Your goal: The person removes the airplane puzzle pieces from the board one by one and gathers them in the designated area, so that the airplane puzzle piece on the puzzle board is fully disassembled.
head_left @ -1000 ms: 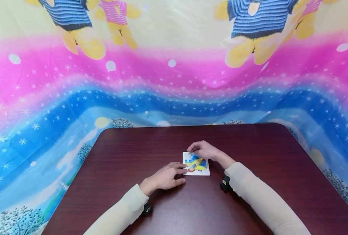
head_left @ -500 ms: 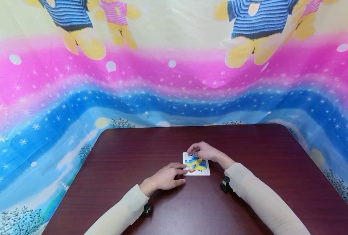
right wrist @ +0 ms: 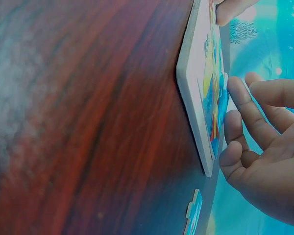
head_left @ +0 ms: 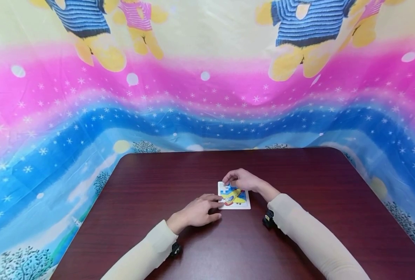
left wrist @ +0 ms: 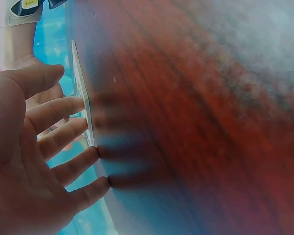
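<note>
A small square jigsaw puzzle [head_left: 233,198] with a pale frame lies flat on the table, showing a yellow airplane on blue. A white jigsaw-shaped patch shows near its upper left. My left hand [head_left: 199,210] is spread, its fingertips resting at the puzzle's left edge; in the left wrist view the fingers [left wrist: 71,166] reach down to the frame and table. Over the far edge of the puzzle is my right hand [head_left: 242,180], fingers loosely bent. In the right wrist view, one fingertip meets a slightly raised blue puzzle piece [right wrist: 225,88], while the thumb stands apart from it.
A loose blue puzzle piece [right wrist: 193,215] lies on the table beside the frame in the right wrist view; the right hand hides it from the head view. The dark red wooden table [head_left: 151,175] reaches back to a printed curtain [head_left: 204,97].
Both hands and the puzzle stay nearly where they were. The right fingertips shift very slightly at the puzzle's far edge.
</note>
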`<act>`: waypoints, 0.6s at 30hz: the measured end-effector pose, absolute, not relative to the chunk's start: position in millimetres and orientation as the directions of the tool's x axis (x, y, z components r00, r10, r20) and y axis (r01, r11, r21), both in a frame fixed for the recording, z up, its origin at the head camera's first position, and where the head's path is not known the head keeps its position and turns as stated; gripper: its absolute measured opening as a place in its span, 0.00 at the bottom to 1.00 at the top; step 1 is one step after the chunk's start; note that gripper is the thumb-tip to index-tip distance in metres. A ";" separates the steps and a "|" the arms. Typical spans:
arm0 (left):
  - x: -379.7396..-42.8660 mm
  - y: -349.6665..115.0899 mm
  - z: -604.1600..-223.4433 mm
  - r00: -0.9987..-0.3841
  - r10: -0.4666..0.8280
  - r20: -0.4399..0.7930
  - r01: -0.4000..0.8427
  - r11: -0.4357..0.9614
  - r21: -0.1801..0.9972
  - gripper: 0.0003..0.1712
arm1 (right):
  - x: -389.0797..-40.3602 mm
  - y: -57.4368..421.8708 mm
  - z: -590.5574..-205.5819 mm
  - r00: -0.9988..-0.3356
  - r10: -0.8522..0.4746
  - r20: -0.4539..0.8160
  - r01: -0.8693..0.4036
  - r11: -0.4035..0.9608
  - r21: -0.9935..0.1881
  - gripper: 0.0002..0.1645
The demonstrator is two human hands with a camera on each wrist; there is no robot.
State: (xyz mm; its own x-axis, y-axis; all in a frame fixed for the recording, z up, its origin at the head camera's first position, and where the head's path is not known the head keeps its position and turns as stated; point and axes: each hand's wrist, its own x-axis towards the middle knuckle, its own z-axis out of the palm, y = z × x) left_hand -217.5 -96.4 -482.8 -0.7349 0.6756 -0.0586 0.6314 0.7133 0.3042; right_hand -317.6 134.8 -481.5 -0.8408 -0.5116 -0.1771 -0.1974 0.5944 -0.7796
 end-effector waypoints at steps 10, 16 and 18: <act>-217.4 -96.6 -482.1 -0.739 0.670 -0.071 0.620 0.718 0.317 0.26 | -316.8 135.5 -480.0 -0.840 -0.509 -0.186 -0.181 0.587 -0.789 0.18; -217.6 -96.8 -482.4 -0.740 0.669 -0.076 0.618 0.720 0.317 0.26 | -316.2 136.6 -478.8 -0.859 -0.490 -0.151 -0.192 0.581 -0.791 0.18; -217.5 -96.7 -482.2 -0.740 0.668 -0.076 0.618 0.720 0.316 0.26 | -315.8 136.8 -478.1 -0.871 -0.471 -0.141 -0.190 0.586 -0.788 0.18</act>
State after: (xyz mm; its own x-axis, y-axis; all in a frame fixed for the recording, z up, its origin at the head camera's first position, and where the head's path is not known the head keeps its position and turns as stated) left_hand -217.5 -96.7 -482.2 -0.7403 0.6680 -0.0756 0.6176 0.7203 0.3158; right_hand -315.8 136.8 -478.1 -0.8707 -0.4714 -0.1406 -0.1900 0.5859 -0.7878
